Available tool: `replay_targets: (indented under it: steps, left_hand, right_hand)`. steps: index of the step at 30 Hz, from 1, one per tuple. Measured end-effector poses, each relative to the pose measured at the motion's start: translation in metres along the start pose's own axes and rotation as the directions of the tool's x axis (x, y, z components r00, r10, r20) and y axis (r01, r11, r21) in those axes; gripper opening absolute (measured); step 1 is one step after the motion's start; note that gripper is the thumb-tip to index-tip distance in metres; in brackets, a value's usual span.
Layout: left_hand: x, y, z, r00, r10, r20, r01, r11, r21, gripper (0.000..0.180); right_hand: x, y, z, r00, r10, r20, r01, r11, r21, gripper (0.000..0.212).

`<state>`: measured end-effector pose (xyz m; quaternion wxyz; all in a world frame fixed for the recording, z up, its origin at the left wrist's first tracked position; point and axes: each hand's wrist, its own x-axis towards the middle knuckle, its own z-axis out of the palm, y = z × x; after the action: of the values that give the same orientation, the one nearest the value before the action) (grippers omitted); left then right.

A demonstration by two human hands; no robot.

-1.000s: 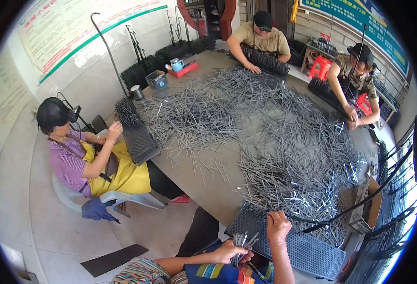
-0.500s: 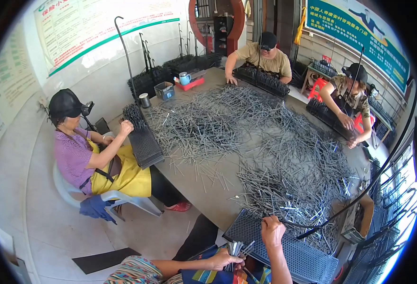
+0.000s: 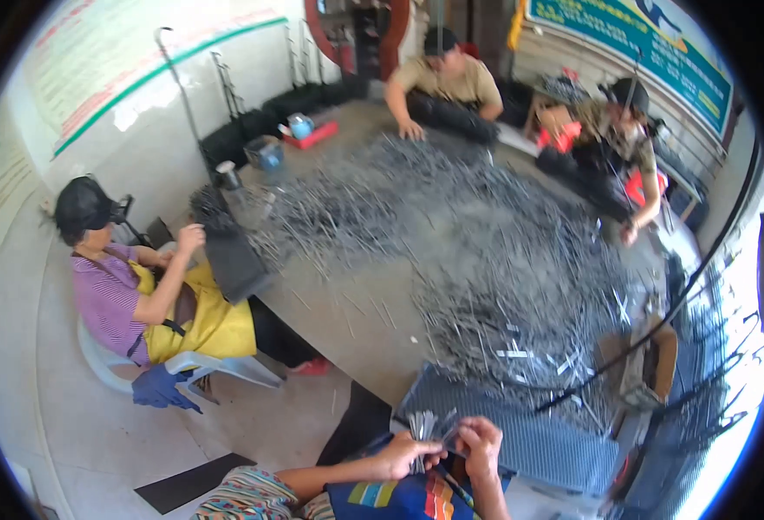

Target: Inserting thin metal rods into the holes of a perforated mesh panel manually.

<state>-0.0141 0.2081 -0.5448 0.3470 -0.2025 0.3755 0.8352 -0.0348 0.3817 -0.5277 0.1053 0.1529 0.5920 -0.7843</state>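
Note:
A bundle of thin grey metal rods (image 3: 422,425) fans upward out of my left hand (image 3: 406,456), which is closed round it above my lap. Beside it, my right hand (image 3: 480,444) has its fingertips drawn together at the bundle's right side; motion blur hides what, if anything, they pinch. Just beyond both hands, a grey perforated rack (image 3: 529,438) full of small holes lies along the table's near edge. Past that rack spreads a large loose pile of similar thin rods (image 3: 520,321).
Three co-workers sit round the table (image 3: 321,312), one at left in a yellow apron (image 3: 213,312), each beside a dark rack. A black flexible arm (image 3: 624,360) crosses the right side. A cardboard box (image 3: 655,368) stands right; a blue mug (image 3: 300,126) sits far left.
My right hand has come down and left from above the rack to the bundle in my left hand. The whole view has shifted and blurred. The right-hand co-worker's arms have moved.

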Motion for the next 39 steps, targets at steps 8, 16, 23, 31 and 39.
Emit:
replay_targets:
  steps: [8,16,23,31,39]
  left_hand:
    - [0.006,0.016,0.016,0.99,0.073,-0.12,-0.073,0.997,0.004,0.011]
    - [0.017,0.029,0.013,0.978,0.105,-0.182,-0.093,0.993,0.074,0.015]
    - [0.029,0.024,0.008,0.98,0.065,-0.191,-0.058,0.997,0.042,0.011]
    - [0.036,0.03,0.005,0.974,0.05,-0.22,-0.057,0.998,-0.026,0.011]
    - [0.035,0.03,0.006,0.982,0.023,-0.186,-0.037,0.997,-0.072,0.012]
  right_hand:
    - [0.028,0.005,-0.004,1.0,-0.011,-0.028,0.012,0.998,0.059,0.007]
    - [0.052,-0.021,-0.013,0.843,-0.477,-0.246,0.421,0.872,-0.248,0.009]
    - [0.084,-0.019,-0.005,0.752,-0.653,-0.088,0.453,0.61,-0.65,0.006]
    - [0.095,-0.028,0.012,0.691,-0.689,0.219,0.518,0.26,-0.815,0.012]
    - [0.083,-0.025,0.001,0.683,-0.652,0.329,0.522,0.12,-0.844,0.012]
